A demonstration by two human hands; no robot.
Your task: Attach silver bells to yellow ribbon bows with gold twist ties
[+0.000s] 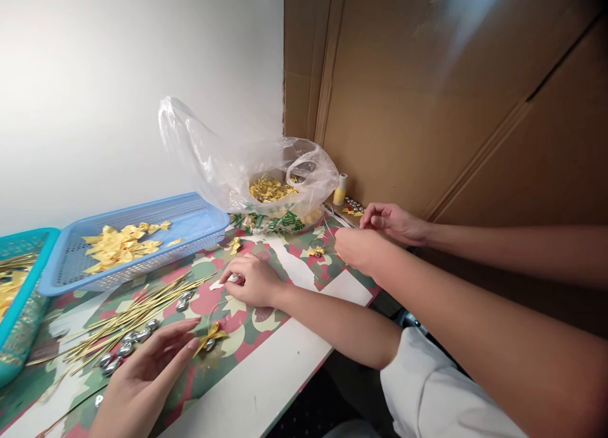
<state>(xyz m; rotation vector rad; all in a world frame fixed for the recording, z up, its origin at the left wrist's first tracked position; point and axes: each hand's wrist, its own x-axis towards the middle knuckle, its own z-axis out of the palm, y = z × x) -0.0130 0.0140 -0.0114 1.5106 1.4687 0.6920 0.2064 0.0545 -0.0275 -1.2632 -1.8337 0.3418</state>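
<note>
My left hand (147, 375) is at the lower left with its fingers stretched out and a gap between thumb and index finger. The thumb tip comes close to a yellow ribbon bow (213, 334) with a small silver bell on it; I cannot tell if they touch. My right hand (254, 280) rests over the patterned table cover, fingertips curled around a small silvery piece (235, 278) that looks like a bell. A thin cord (216, 308) runs from the bow towards this hand. Loose silver bells (128, 346) and gold wire ties (142, 311) lie beside my left hand.
A blue basket (61, 261) holds yellow bows, with a teal basket (35, 311) at its left. Behind stands a clear plastic bag (190, 134) of gold pieces. At right, a co-worker's hands (356, 245) are near another bow (316, 252) and a thread spool (340, 190).
</note>
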